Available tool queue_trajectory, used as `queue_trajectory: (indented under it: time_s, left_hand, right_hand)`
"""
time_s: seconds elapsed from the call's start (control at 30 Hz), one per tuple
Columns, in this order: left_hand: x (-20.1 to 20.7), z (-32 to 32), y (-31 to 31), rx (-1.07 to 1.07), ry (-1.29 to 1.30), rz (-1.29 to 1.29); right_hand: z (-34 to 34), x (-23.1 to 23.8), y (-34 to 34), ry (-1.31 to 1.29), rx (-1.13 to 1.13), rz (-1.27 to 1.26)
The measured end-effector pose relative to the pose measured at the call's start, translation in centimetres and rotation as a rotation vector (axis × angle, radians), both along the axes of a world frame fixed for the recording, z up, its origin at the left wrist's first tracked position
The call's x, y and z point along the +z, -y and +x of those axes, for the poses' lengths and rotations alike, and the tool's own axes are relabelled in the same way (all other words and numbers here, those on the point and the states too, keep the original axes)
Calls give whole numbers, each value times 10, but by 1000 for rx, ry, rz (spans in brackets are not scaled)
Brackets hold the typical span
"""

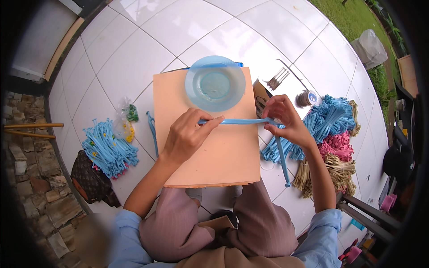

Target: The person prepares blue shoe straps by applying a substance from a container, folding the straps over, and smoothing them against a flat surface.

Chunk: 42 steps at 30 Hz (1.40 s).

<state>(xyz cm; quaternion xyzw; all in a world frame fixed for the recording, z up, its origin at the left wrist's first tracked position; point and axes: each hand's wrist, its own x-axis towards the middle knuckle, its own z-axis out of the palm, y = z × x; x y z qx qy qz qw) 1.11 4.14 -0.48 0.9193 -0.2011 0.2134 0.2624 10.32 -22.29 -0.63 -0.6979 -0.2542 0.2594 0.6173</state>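
Observation:
A soft light-blue cord point(241, 121) is stretched level over a peach-coloured board point(214, 156). My left hand point(185, 134) pinches it between thumb and fingers above the board's middle. At the board's right edge, my right hand point(286, 118) is closed on the same cord, with the fingers curled. From there a length of cord hangs down, ending in a small knob. Another blue length point(152, 129) shows at the board's left edge; whether it joins the held cord I cannot tell. Beyond my hands, a translucent blue bowl point(191, 91) rests on the board.
Left on the tiles lie a bundle of blue cords point(109, 149), a clear bag of small coloured pieces point(130, 114) and a brown patterned bag point(91, 176). Right are blue bundles point(333, 114), pink bundles point(336, 145), beige bundles point(342, 172) and a wire spool point(306, 98).

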Motion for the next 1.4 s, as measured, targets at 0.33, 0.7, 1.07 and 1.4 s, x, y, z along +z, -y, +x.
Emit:
queue_trajectory:
  time_s: [0.33, 0.7, 1.07, 1.4]
  left_hand:
    - [-11, -5, 3, 78, 10, 295]
    - [-17, -8, 1, 126, -64, 268]
    - [-14, -12, 7, 183, -145, 293]
    - [-15, -20, 16, 266, -99, 406]
  right_hand:
    - [13, -4, -12, 28, -81, -34]
    - [5, -5, -20, 118, -105, -96]
    - [-1, -12, -19, 214, -120, -162]
    - [-10, -23, -17, 338, -158, -133]
